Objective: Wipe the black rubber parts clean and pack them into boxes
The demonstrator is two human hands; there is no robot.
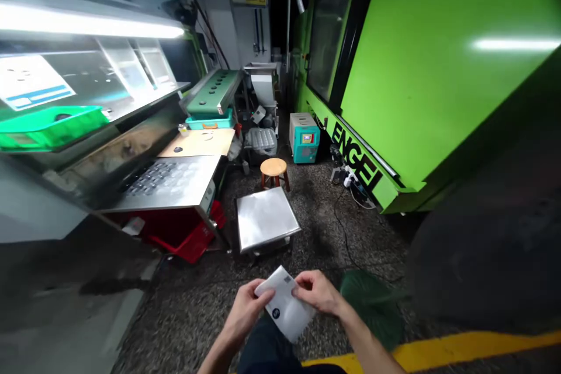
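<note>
Both my hands hold a small white plastic bag [287,307] low in the middle of the view, over my dark trouser leg. A round black part shows through the bag near its lower left. My left hand [245,310] grips the bag's left edge with curled fingers. My right hand [318,292] pinches its upper right edge.
A steel platform scale [266,219] and a wooden stool [274,168] stand on the speckled floor ahead. A steel workbench [170,184] with a red crate [193,239] under it runs along the left. A large green moulding machine [421,82] fills the right. A yellow floor line [460,347] passes at bottom right.
</note>
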